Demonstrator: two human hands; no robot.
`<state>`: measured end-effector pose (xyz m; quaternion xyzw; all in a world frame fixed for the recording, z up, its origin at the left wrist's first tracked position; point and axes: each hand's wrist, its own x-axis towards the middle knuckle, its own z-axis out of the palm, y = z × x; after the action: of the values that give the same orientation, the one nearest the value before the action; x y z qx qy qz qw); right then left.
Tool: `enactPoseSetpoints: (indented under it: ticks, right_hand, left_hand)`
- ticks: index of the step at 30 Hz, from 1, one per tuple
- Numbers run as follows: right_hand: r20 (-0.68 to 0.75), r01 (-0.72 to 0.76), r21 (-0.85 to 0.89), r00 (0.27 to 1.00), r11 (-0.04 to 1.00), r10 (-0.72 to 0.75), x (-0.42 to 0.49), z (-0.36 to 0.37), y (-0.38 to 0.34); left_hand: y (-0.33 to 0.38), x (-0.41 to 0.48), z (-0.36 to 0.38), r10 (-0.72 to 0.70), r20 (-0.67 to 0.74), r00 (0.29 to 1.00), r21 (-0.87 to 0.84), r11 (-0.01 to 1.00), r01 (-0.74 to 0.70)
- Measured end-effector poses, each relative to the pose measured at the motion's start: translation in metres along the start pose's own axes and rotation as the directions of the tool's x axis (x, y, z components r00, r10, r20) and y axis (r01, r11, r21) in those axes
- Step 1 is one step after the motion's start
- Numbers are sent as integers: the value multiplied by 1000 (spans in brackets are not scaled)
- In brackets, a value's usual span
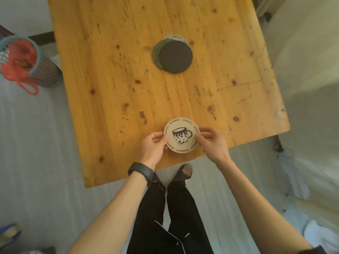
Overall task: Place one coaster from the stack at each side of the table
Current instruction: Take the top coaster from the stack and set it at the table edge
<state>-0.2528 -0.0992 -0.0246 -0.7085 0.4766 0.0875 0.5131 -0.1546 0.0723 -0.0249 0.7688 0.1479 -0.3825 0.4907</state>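
Observation:
A round beige coaster with a printed mug and lettering around its rim lies close to the near edge of the wooden table. My left hand grips its left rim and my right hand grips its right rim. Farther back, near the table's middle, sits the stack of coasters. Its top one shows a dark grey underside and is shifted to the right, with a printed rim peeking out behind.
A mesh bin holding a red bag stands on the floor left of the table. A pale bed or sofa runs along the right side. My legs and sandals are just below the table's near edge.

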Motion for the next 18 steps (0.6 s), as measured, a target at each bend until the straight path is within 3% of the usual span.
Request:
enactPoseSetpoints:
  ticks: [4,10,18]
  right_hand:
    - [-67,-3,-110,998,994,-4,13,-15,-3]
    - [-50,40,-228,997,973,-52,31,-22,-7]
    - [-63,73,-327,993,942,-99,28,-8,10]
  left_hand:
    - [3,10,23,7,-37,999,65,998,-5]
    - [7,14,43,85,-212,974,186,981,-45]
    - [-10,11,56,238,-404,883,393,917,-67]
